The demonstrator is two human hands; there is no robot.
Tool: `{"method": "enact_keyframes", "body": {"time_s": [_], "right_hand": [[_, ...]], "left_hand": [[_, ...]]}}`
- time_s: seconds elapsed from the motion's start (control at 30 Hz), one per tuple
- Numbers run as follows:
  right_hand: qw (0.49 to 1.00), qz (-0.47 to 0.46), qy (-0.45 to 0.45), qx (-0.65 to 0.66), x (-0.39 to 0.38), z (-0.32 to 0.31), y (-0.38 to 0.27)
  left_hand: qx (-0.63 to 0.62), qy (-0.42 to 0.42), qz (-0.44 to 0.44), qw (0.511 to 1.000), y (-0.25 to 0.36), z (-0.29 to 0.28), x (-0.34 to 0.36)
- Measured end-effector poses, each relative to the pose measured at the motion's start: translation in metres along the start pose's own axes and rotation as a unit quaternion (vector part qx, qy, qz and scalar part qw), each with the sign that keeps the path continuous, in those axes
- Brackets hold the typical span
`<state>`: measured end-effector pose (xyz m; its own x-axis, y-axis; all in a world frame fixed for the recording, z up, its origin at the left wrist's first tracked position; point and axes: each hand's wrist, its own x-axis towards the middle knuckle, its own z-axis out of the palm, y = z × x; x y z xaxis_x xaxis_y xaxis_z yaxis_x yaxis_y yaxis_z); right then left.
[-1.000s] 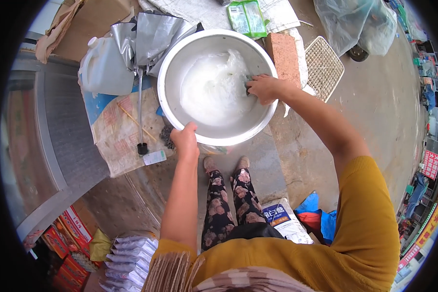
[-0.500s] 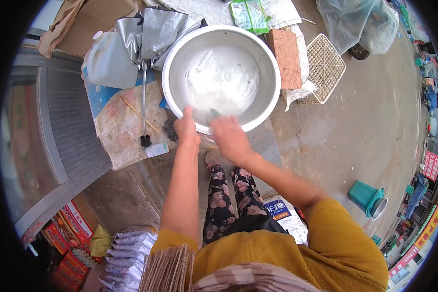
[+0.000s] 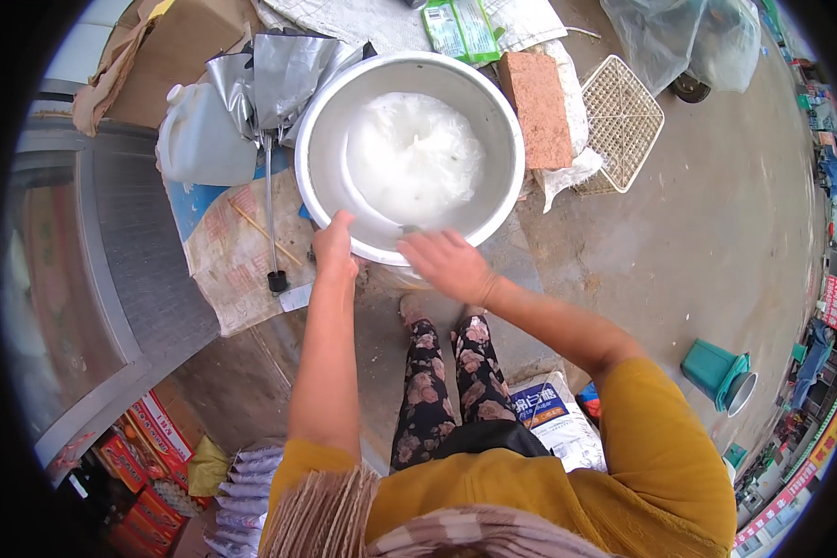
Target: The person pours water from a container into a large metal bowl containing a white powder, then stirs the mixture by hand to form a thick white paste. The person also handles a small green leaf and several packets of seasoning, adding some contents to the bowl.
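A wide silver metal basin [image 3: 321,121] with a pale rim stands in front of me. Inside lies a whitish, foamy-looking liquid [image 3: 417,153]. My left hand [image 3: 335,249] grips the basin's near-left rim, thumb up along the edge. My right hand [image 3: 448,265], a little smeared by motion, reaches over the near rim. Under its fingertips a small dark green piece [image 3: 409,229] peeks out against the inner wall; most of it is hidden, and I cannot tell exactly what it is.
Right of the basin are a red brick [image 3: 538,110] and a cream plastic basket [image 3: 623,126]. To the left are a white jug [image 3: 209,135], a folded silver umbrella [image 3: 293,79] and a metal counter [image 3: 149,214]. A green bucket [image 3: 711,372] stands farther right.
The basin now sits slightly left and lower in view, and the liquid in it looks less blurred. My right hand has shifted slightly down and right; my left still grips the rim.
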<state>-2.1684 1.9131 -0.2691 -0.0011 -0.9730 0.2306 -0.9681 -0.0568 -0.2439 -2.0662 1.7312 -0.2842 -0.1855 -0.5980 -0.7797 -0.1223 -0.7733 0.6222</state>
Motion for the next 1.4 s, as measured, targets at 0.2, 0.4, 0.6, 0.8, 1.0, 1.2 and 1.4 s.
{"method": "enact_keyframes", "body": {"time_s": [0.2,0.4,0.6,0.8,1.0,1.2,1.4], "right_hand": [[0.993,-0.096,-0.040,-0.056,-0.029,-0.035,0.126],[0.995,0.008,-0.046,0.083,0.012,-0.011,0.011],[0.939,-0.058,-0.329,-0.080,-0.005,-0.031,0.118],[0.883,-0.218,-0.260,-0.325,0.101,-0.042,0.242],[0.927,0.023,-0.341,-0.153,0.051,-0.011,0.174],[0.902,0.166,-0.398,-0.019,0.046,-0.007,0.120],[0.972,0.234,-0.007,-0.001,0.128,0.056,0.163]], "left_hand": [[-0.050,-0.032,0.005,0.998,0.006,0.012,-0.009],[-0.126,0.041,0.024,0.991,-0.064,0.033,-0.045],[-0.046,0.040,0.122,0.991,-0.021,0.005,-0.028],[0.026,0.000,0.104,0.994,-0.004,0.012,-0.016],[0.000,0.063,0.100,0.993,-0.007,0.009,-0.014],[0.010,0.073,0.079,0.994,-0.010,0.008,-0.009],[0.131,-0.021,0.001,0.991,0.004,0.008,-0.018]]}}
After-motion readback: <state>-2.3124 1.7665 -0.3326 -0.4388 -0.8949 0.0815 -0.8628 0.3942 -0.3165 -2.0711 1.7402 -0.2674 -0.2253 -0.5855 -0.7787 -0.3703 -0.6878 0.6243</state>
